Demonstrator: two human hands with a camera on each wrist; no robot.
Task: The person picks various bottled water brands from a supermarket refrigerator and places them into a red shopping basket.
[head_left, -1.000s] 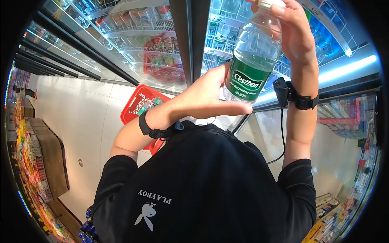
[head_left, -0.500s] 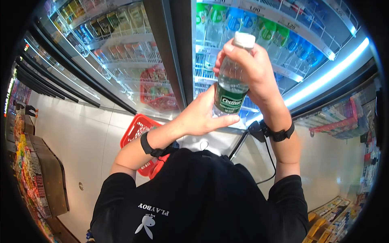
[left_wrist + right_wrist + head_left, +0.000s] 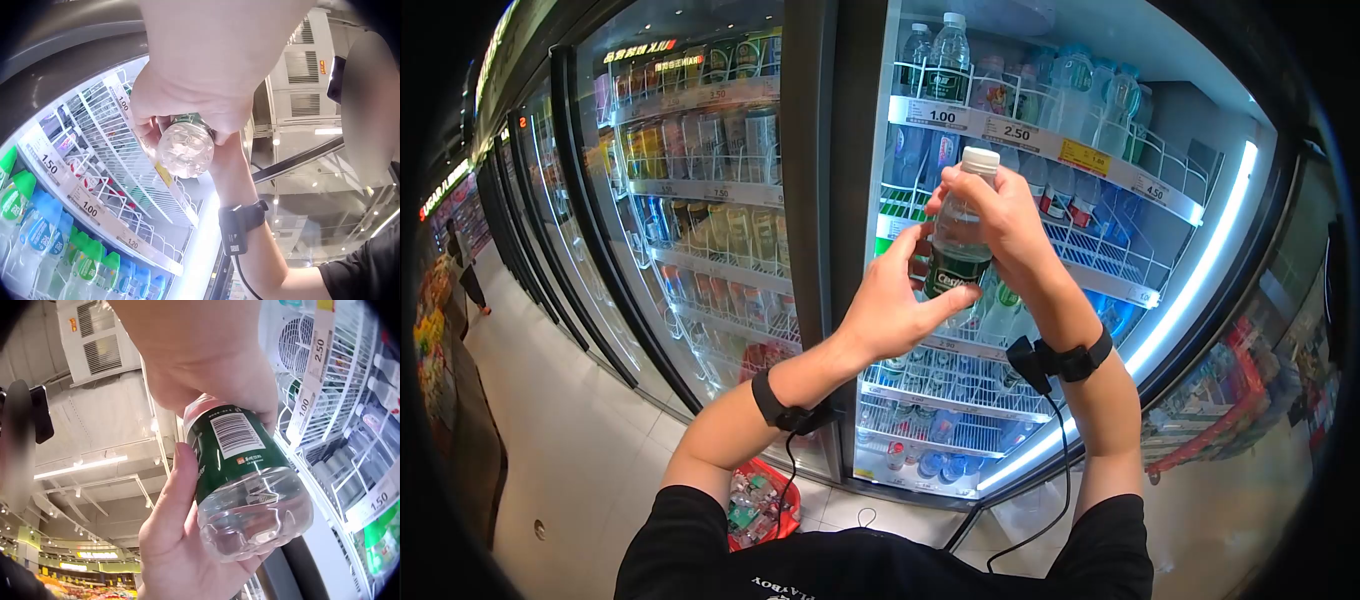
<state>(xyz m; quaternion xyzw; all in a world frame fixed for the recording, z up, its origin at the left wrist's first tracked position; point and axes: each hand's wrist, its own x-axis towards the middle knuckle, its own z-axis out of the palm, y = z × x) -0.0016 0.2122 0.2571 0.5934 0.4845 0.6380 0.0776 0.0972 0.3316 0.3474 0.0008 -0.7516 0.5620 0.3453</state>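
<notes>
- Water bottle (image 3: pixel 960 232), clear with a green label (image 3: pixel 948 272) and a white cap (image 3: pixel 980 157), is held up between both hands, in front of the lit cooler (image 3: pixel 1182 130); its cap end is uppermost, the body leaning a little.
- Left hand (image 3: pixel 892 303) is wrapped round the lower part, its thumb on the near side over the label and its fingers reaching behind.
- Right hand (image 3: pixel 1022 226) grips the upper part just below the cap — fingers curled round it, the palm largely hidden.
- Both hands touch the bottle at once, right above left, and neither is spread flat.
- In the right wrist view, a barcode (image 3: pixel 238 434) shows on the label, with the ribbed, clear base below it and the left thumb alongside.
- In the left wrist view, the base points toward the camera, fingers on either side of it.
- Behind the hands, wire shelves carry rows of bottles (image 3: pixel 949 62) above and below price strips (image 3: pixel 1055 148), some reading 1.00, 2.50 and 4.50.
- On the floor (image 3: pixel 590 450), a red basket (image 3: pixel 796 492) holds packaged items — too small to name — below the left forearm.
</notes>
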